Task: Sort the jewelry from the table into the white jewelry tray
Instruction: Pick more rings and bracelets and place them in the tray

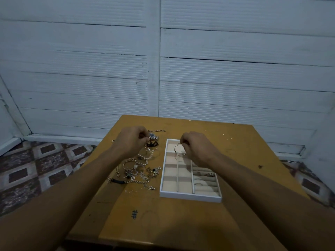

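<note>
Right hand (197,149): fingertips pinch a thin round metal bangle (178,151) above the tray's far cells.
Left hand (131,140): fingers curled at the tangled jewelry pile (141,169), perhaps pinching a piece, though I cannot tell.
Tray (190,197): white rectangular frame with beige padded cells, just right of the pile.

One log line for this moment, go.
right hand pinches bangle over white tray far end | left hand at jewelry pile, grip unclear | rings in tray slots
</note>
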A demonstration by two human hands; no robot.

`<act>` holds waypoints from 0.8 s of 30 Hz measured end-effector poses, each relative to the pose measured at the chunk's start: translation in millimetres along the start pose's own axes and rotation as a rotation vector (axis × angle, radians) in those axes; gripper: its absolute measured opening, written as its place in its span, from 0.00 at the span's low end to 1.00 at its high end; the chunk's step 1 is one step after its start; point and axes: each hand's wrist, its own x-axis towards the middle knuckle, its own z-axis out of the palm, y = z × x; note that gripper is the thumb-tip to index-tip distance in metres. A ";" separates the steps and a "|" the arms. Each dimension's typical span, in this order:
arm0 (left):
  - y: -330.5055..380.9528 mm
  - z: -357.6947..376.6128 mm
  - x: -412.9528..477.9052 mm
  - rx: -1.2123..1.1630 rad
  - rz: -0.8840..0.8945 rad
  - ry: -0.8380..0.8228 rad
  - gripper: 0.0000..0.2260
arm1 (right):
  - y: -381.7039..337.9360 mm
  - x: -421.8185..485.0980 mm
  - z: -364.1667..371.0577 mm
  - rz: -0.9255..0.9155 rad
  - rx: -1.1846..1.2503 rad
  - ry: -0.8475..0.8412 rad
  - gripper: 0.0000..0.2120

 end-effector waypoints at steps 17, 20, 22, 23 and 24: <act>7.6 -17.0 -10.5 -0.025 0.130 -0.080 0.04 | -0.9 -13.7 -13.0 -0.016 0.038 0.030 0.10; 8.7 -15.4 -10.2 -0.021 0.098 -0.066 0.05 | -1.3 -13.8 -14.4 -0.007 0.040 0.039 0.10; 10.7 -13.8 -10.2 -0.030 0.084 -0.058 0.06 | -0.8 -13.9 -15.2 -0.001 0.042 0.041 0.10; 12.0 -12.7 -10.1 -0.035 0.078 -0.055 0.07 | -0.1 -13.8 -15.5 0.000 0.042 0.039 0.10; 13.3 -11.6 -10.0 -0.029 0.073 -0.050 0.07 | 0.6 -13.8 -15.7 0.001 0.041 0.038 0.10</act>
